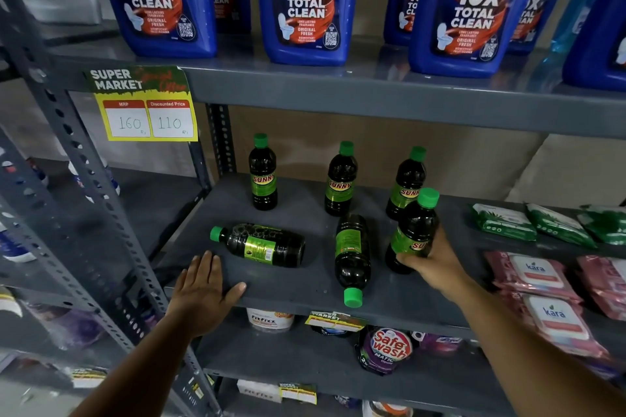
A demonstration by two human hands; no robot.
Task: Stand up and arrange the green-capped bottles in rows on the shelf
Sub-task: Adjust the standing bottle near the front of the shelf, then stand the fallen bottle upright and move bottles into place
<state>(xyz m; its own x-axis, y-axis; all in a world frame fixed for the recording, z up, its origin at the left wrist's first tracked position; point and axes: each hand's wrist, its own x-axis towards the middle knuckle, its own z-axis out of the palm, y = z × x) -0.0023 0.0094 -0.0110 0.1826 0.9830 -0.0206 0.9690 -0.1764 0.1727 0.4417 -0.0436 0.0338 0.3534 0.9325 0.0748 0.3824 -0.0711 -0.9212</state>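
Progress roughly halfway: three green-capped bottles (263,176) stand upright in a back row on the shelf (305,291). Right hand (437,261) wraps a fourth bottle (411,234), tilted, in front of the rightmost. Two lying bottles (261,245) remain mid-shelf. Left hand (200,291) rests flat, fingers spread, on the shelf's front edge.

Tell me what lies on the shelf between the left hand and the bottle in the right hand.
In the head view, two toppled bottles: one near the left hand, another beside the held bottle.
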